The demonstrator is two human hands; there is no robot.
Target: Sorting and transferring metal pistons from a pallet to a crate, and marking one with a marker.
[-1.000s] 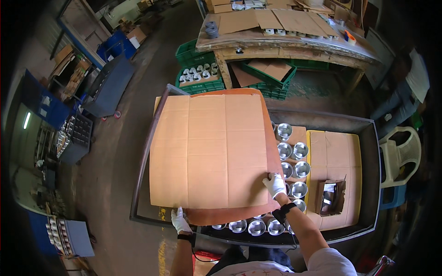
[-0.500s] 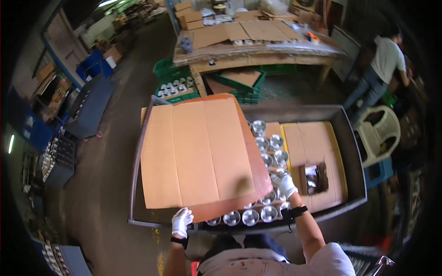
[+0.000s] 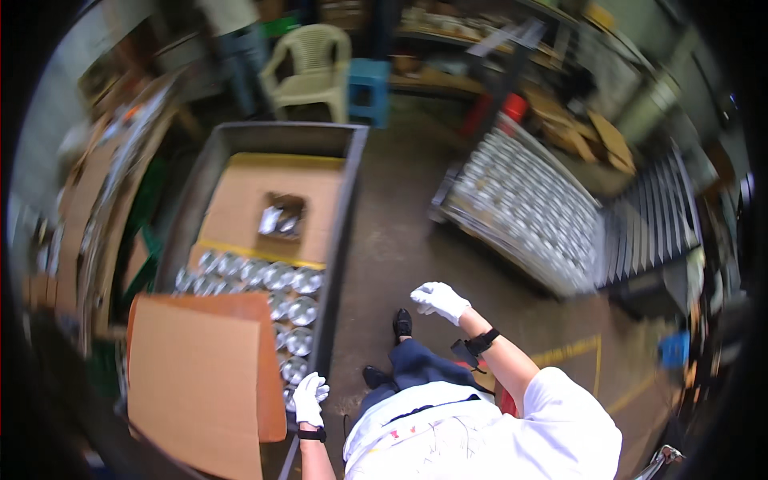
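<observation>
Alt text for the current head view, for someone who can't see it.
A person's gloved left hand is at the edge of a grey bin of round metal parts, partly covered by a cardboard sheet; the gloved right hand hovers over the floor. A cream chair stands beyond.

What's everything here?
Moulded plastic armchair: 1, cream, top
Boxy plastic stool: 1, blue, beside armchair
Long metal bin: 1, dark, left
Round metal parts: many, silvery, inside bin
Cardboard box: 1, brown, inside bin
Flat cardboard sheet: 1, tan, lower left
Thin sheet: 1, orange-brown, under cardboard
Parts-filled tray: 1, greyish, right
Co-worker: 1, blue trousers, top left
Shelf clutter: uncounted, blurred, top
Shoes: 2, black, mid-picture
Left gloved hand: 1, white, by bin
Right gloved hand: 1, white, over floor
</observation>
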